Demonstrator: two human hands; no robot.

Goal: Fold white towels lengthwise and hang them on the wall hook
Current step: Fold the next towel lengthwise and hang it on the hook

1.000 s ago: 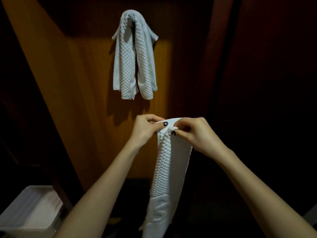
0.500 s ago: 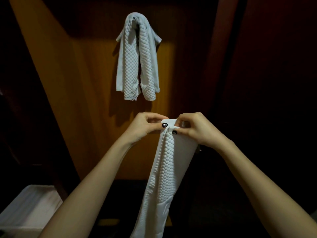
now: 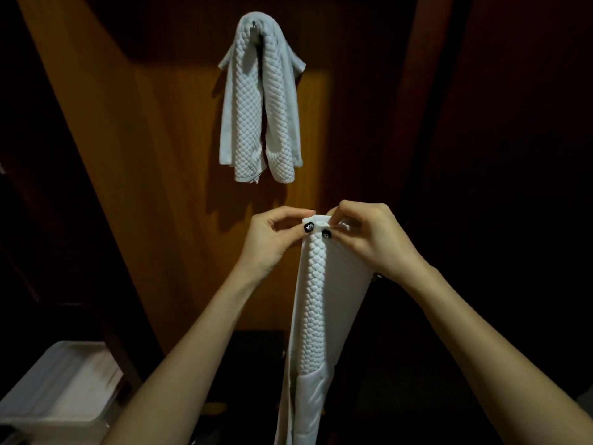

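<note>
**A:** Which step is this?

**B:** Folding, nearly done, I'd say. At lower left sits a white plastic bin [image 3: 57, 390]. At upper centre the wall hook [image 3: 254, 24] carries one quilted towel [image 3: 260, 101]. Below it, the left hand [image 3: 272, 242] pinches the top edge of a second white towel [image 3: 316, 316], which hangs down in a narrow fold. The right hand [image 3: 369, 239] pinches the same edge.

**A:** And next?

**B:** Likely raising it onto that hook.

The white quilted towel [image 3: 316, 300] you hold hangs straight down, folded into a narrow strip. Above it, a second towel [image 3: 247, 107] drapes over the wall hook [image 3: 254, 24].
</note>
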